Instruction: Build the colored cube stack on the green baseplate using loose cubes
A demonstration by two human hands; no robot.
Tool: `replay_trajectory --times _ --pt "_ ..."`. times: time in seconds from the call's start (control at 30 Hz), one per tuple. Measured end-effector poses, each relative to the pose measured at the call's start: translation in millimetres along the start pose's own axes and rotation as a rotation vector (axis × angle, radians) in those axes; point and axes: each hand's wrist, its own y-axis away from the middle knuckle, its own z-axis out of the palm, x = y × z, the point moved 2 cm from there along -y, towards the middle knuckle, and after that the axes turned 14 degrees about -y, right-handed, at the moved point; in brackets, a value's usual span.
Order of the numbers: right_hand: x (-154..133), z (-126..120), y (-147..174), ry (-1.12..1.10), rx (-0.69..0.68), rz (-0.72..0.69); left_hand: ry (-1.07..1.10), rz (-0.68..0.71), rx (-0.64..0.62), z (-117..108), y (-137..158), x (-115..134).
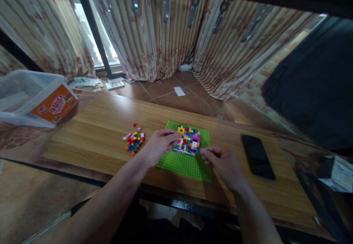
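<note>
A green studded baseplate (pixel 183 168) lies on the wooden table. On its upper part stands a block of many-coloured toy bricks (pixel 190 139), built as a square with a few layers at its front side. My left hand (pixel 161 144) is closed at the left edge of this block, thumb and forefinger together; what they pinch, if anything, I cannot make out. Just right of the block's front corner, my right hand (pixel 222 161) pinches a small purplish brick between thumb and finger. Left of the baseplate is a pile of loose small bricks (pixel 134 141).
A black phone (pixel 257 156) lies on the right of the table (pixel 96 130). At the far left stands a clear plastic bin (pixel 33 96) with an orange label. Curtains (pixel 154 34) hang behind, and papers (pixel 179 91) lie on the tiled floor. A dark covered shape (pixel 314 82) fills the right.
</note>
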Motion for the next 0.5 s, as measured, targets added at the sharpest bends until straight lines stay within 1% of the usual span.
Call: replay_trajectory --times 0.13,0.37,0.5 --pt "-1.0 6.4 -1.1 0.018 0.012 -0.001 -0.008 -0.008 -0.004 0.6 -0.2 0.0" --pt "0.1 9.0 -5.9 0.188 0.073 -0.088 -0.016 -0.003 0.012 1.2 -0.5 -0.8" --pt "0.4 9.8 -6.8 0.183 0.098 -0.103 0.002 0.000 -0.003 1.2 -1.2 -2.8"
